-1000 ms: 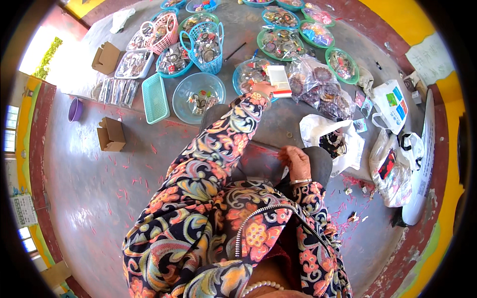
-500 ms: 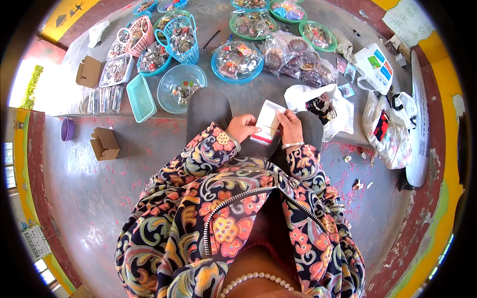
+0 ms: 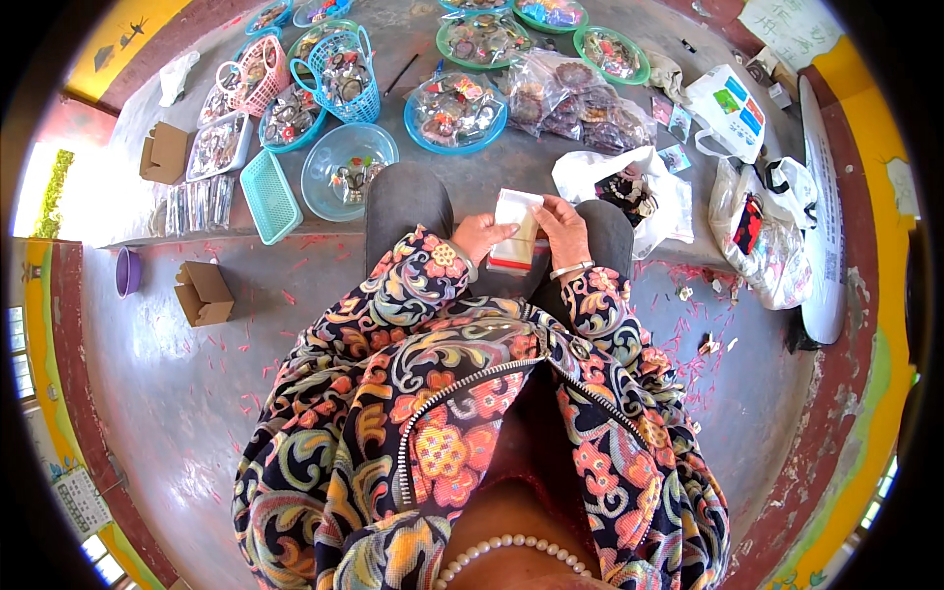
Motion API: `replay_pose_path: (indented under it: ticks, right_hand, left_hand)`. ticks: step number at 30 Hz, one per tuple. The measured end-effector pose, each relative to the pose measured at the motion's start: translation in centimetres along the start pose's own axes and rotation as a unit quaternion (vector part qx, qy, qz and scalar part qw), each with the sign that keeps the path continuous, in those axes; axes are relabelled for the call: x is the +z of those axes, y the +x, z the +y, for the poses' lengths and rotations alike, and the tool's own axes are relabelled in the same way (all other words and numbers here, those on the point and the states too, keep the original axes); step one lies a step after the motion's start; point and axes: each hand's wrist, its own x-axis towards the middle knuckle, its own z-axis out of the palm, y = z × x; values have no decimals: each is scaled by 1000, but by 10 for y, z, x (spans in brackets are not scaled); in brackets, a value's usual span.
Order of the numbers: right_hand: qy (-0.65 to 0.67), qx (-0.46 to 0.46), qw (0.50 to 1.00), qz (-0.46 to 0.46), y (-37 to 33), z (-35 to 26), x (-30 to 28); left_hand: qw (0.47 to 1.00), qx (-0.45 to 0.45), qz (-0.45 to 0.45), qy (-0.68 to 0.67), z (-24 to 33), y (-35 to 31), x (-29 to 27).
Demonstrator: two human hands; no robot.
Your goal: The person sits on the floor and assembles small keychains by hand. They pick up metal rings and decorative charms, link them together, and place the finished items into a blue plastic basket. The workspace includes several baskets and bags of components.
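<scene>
Above my lap, a flat whitish stack of small plastic bags (image 3: 514,209) with a red band at its lower end is held between both hands. My left hand (image 3: 481,237) pinches its left edge, thumb lying across the front. At the upper right edge, my right hand (image 3: 565,232) has thumb and fingers closed on the stack. Just beyond my knees stand a clear blue bowl (image 3: 320,187) with a few metal pieces and, to the right, an open white plastic bag (image 3: 578,174) holding dark banded items.
Blue and green basins, among them a blue basin (image 3: 416,126) of packaged trinkets, cover the raised platform. A pink basket (image 3: 229,96), a blue basket (image 3: 334,95) and a turquoise tray (image 3: 278,202) stand left. On the floor are a cardboard box (image 3: 204,294) and a purple bucket (image 3: 128,272).
The stack has moved slightly left and become more upright. My right hand has shifted over its upper corner, and the whole view has moved a little.
</scene>
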Motion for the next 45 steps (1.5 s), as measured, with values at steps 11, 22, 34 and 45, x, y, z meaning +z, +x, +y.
replay_pose_path:
  ticks: [11,22,34,45]
  right_hand:
    - [-78,-38,996,-1,6,9,-8]
    - [-294,-202,931,83,-2,-2,-5]
    - [-348,-223,911,14,-6,-14,-6]
    - [-404,-269,874,28,-5,-8,-10]
  left_hand:
    - [1000,20,14,-15,9,-1,5]
    - [996,-7,86,-5,7,7,1]
    - [995,-33,58,75,16,5,2]
    - [992,-6,-120,27,20,-3,14]
